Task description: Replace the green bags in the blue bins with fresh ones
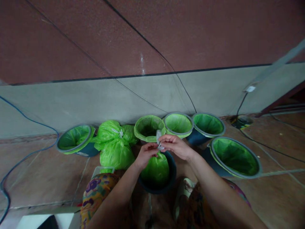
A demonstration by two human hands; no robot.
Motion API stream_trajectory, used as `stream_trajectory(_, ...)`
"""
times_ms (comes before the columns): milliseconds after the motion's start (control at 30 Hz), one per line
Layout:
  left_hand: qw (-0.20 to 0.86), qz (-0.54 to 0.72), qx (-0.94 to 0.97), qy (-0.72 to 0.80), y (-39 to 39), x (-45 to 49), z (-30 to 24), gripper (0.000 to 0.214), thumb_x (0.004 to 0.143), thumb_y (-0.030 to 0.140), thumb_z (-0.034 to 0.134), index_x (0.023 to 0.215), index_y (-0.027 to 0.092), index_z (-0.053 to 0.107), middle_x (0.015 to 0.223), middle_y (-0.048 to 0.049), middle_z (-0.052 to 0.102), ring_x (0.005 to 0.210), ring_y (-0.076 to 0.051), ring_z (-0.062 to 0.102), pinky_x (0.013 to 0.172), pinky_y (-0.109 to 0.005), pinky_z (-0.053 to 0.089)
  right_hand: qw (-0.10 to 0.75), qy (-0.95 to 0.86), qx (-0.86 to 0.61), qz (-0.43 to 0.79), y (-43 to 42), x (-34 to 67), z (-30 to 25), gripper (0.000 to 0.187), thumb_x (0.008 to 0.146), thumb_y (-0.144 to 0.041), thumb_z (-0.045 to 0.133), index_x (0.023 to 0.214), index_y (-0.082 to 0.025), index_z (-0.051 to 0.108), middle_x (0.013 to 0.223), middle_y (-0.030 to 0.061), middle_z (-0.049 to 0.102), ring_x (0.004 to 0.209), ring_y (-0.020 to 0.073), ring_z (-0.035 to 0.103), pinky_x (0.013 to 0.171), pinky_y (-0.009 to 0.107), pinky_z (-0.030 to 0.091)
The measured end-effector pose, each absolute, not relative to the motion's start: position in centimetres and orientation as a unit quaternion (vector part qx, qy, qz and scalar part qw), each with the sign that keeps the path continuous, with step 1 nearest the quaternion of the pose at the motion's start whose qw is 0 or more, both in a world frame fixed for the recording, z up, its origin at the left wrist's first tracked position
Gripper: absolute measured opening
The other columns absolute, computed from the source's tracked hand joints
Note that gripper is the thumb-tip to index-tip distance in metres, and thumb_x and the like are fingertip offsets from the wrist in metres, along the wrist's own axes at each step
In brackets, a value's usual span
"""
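Note:
Between my knees stands a dark bin [172,173] with a bulging green garbage bag [156,170] inside it, its neck gathered at the top. Just above that neck, my left hand [146,154] pinches close to a whitish strip, which looks like the bag's drawstring [158,135]. My right hand [177,147] meets it from the other side, thumb and fingers closed on the same strip. The fingertips nearly touch, and they partly hide the strip and the bag's neck.
Tied green bags [116,156] lie to the left beside a lined bin [76,140]. Several more bins with green liners, such as a large one [235,157], stand along the wall and at right. A blue cable [28,156] crosses the left floor. A white box [66,219] sits at lower left.

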State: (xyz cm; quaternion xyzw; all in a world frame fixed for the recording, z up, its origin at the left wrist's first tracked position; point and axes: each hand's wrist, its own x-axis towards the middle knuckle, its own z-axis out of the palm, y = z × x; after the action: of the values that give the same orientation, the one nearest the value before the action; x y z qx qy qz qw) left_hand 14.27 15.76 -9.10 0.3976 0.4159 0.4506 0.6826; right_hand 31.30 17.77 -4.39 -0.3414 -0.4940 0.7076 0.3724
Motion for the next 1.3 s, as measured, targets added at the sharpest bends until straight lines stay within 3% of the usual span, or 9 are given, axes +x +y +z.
stream_trajectory(67, 0.658, 0.423, 0.479, 0.398, 15.6, 14.5, -9.0, 0.029, 0.057, 0.026, 0.078, 0.080, 0.013, 0.065, 0.070, -0.0002, 0.062, 0.062, -0.010, 0.054, 0.061, -0.023, 0.041, 0.359, -0.527, -0.312, 0.704, 17.7, 30.8, -4.3, 0.027, 0.071, -0.029, 0.071, 0.093, -0.016, 0.063, 0.071, -0.0019, 0.061, 0.063, 0.0078, 0.057, 0.062, 0.021, 0.047)
stream_trajectory(233, 0.549, 0.381, 0.598, 0.442, 15.2, 14.9, -9.3, 0.031, 0.077, 0.042, 0.060, 0.064, 0.014, 0.060, 0.054, 0.0032, 0.052, 0.050, -0.007, 0.043, 0.052, -0.022, 0.032, 0.366, -0.569, -0.376, 0.633, 18.1, 30.3, -4.9, 0.029, 0.080, -0.033, 0.060, 0.104, -0.018, 0.059, 0.086, 0.0016, 0.063, 0.060, 0.0072, 0.056, 0.049, 0.018, 0.041)
stream_trajectory(400, 0.501, 0.401, 0.604, 0.474, 15.6, 14.5, -10.0, 0.043, 0.083, 0.047, 0.049, 0.054, 0.016, 0.052, 0.048, 0.0020, 0.050, 0.049, -0.008, 0.044, 0.052, -0.022, 0.034, 0.180, -0.627, -0.454, 0.607, 18.0, 30.4, -6.8, 0.021, 0.084, -0.029, 0.050, 0.099, -0.016, 0.058, 0.076, 0.0015, 0.064, 0.048, 0.0064, 0.053, 0.037, 0.015, 0.033)
stream_trajectory(633, 0.513, 0.419, 0.559, 0.498, 15.8, 14.6, -10.4, 0.036, 0.080, 0.046, 0.054, 0.065, 0.015, 0.063, 0.048, 0.0028, 0.051, 0.045, -0.008, 0.045, 0.048, -0.021, 0.035, 0.125, -0.691, -0.507, 0.500, 17.5, 30.3, -7.6, 0.016, 0.079, -0.024, 0.054, 0.091, -0.014, 0.061, 0.062, 0.0003, 0.061, 0.052, 0.0100, 0.056, 0.048, 0.019, 0.043)
stream_trajectory(800, 0.554, 0.418, 0.508, 0.511, 15.7, 15.1, -11.3, 0.032, 0.077, 0.044, 0.057, 0.079, 0.014, 0.067, 0.051, 0.0023, 0.054, 0.043, -0.008, 0.049, 0.044, -0.020, 0.037, 0.045, -0.768, -0.568, 0.293, 17.8, 30.5, -6.5, 0.019, 0.078, -0.018, 0.052, 0.089, -0.017, 0.068, 0.090, 0.0082, 0.069, 0.087, 0.0185, 0.062, 0.076, 0.027, 0.045)
stream_trajectory(900, 0.585, 0.404, 0.448, 0.543, 15.5, 15.2, -11.7, 0.029, 0.077, 0.042, 0.057, 0.075, 0.013, 0.064, 0.052, 0.0013, 0.057, 0.041, -0.009, 0.052, 0.045, -0.021, 0.041, 0.015, -0.756, -0.615, 0.224, 18.2, 30.8, -6.0, 0.024, 0.080, -0.017, 0.047, 0.088, -0.018, 0.070, 0.098, 0.0112, 0.069, 0.097, 0.0225, 0.060, 0.082, 0.030, 0.043)
stream_trajectory(1000, 0.626, 0.396, 0.376, 0.557, 15.4, 15.2, -11.5, 0.025, 0.078, 0.038, 0.057, 0.074, 0.013, 0.060, 0.054, 0.0000, 0.060, 0.042, -0.011, 0.056, 0.048, -0.024, 0.047, 0.050, -0.755, -0.610, 0.238, 18.5, 31.0, -5.3, 0.030, 0.081, -0.014, 0.043, 0.089, -0.017, 0.071, 0.096, 0.0094, 0.070, 0.093, 0.0194, 0.062, 0.081, 0.027, 0.042)
stream_trajectory(1100, 0.672, 0.405, 0.315, 0.534, 15.4, 14.7, -11.1, 0.023, 0.077, 0.035, 0.058, 0.079, 0.012, 0.061, 0.063, -0.0046, 0.067, 0.052, -0.014, 0.063, 0.053, -0.026, 0.050, 0.088, -0.752, -0.574, 0.311, 18.4, 31.5, -4.8, 0.030, 0.079, -0.014, 0.042, 0.085, -0.016, 0.071, 0.081, 0.0058, 0.071, 0.072, 0.0138, 0.063, 0.068, 0.022, 0.044)
stream_trajectory(1300, 0.697, 0.420, 0.291, 0.504, 15.5, 13.9, -11.3, 0.021, 0.058, 0.020, 0.074, 0.076, 0.010, 0.067, 0.063, -0.0044, 0.067, 0.061, -0.014, 0.064, 0.064, -0.027, 0.050, 0.001, -0.718, -0.540, 0.439, 18.0, 32.7, -6.0, 0.024, 0.076, -0.022, 0.048, 0.080, -0.015, 0.071, 0.061, 0.0019, 0.065, 0.045, 0.0087, 0.052, 0.044, 0.018, 0.034)
